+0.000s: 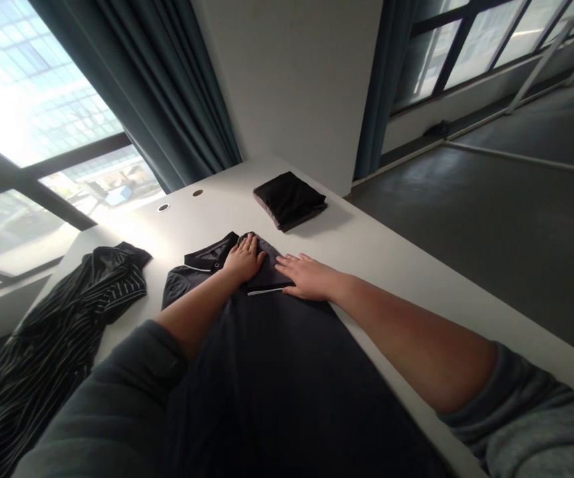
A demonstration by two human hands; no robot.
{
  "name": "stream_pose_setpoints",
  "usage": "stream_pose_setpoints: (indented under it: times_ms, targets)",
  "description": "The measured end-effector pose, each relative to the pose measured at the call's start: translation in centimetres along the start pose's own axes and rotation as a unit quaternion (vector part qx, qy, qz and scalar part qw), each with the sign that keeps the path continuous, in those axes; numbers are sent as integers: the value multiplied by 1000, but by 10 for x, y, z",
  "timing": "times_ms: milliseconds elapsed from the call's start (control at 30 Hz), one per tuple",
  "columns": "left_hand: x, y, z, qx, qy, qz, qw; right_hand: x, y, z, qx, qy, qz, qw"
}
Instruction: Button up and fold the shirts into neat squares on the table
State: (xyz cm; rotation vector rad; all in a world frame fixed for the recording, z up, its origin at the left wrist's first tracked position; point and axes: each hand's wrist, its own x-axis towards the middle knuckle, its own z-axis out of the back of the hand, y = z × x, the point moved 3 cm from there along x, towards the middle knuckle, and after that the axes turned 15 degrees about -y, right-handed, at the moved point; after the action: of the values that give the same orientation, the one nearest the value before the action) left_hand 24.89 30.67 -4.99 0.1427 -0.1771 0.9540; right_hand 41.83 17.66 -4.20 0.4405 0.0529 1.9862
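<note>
A dark polo shirt (287,372) lies spread on the white table, its collar toward the far side. White piping edges the collar and the sleeve, and the right sleeve is folded in over the body. My left hand (245,259) lies flat near the collar and shoulder, fingers stretched out. Resting on the folded sleeve's outer side, my right hand (309,275) has its fingers extended and spread on the cloth. Neither hand grips the fabric. My left forearm covers part of the shirt's left side.
A folded black garment (290,199) sits farther back on the white table (391,265). To the left lies a rumpled black striped garment (62,318). Behind the table are a blue-grey curtain (162,86), a pillar (291,79) and windows.
</note>
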Motion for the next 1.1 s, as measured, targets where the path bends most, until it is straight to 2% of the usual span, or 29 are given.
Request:
stream_pose_setpoints:
  times_ms: [133,300,400,533,700,800,867,967,1033,1100]
  targets:
    - [7,5,-6,-10,-10,43,999,1,3,1,-17,10,6,1000]
    - [15,5,-10,-24,-30,56,998,2,8,7,0,-30,52,998]
    - [17,7,-13,-46,-37,63,996,1,8,0,32,2,73,997]
    - [21,11,-18,-72,-30,82,994,-2,7,-9,37,50,59,996]
    - [28,13,-21,-81,-34,91,992,-3,3,-10,62,68,55,994]
    - [24,17,-14,-88,-40,77,992,-4,1,-9,70,80,54,993]
    - [11,27,-3,-81,-75,78,991,-3,0,-9,71,87,47,993]
    - [-32,58,18,-45,-141,111,983,-2,0,-7,75,94,40,992]
    - [-70,87,27,-12,-139,143,980,-2,1,-5,76,92,43,992]
    - [-108,116,32,25,-108,161,981,-1,2,0,75,75,46,993]
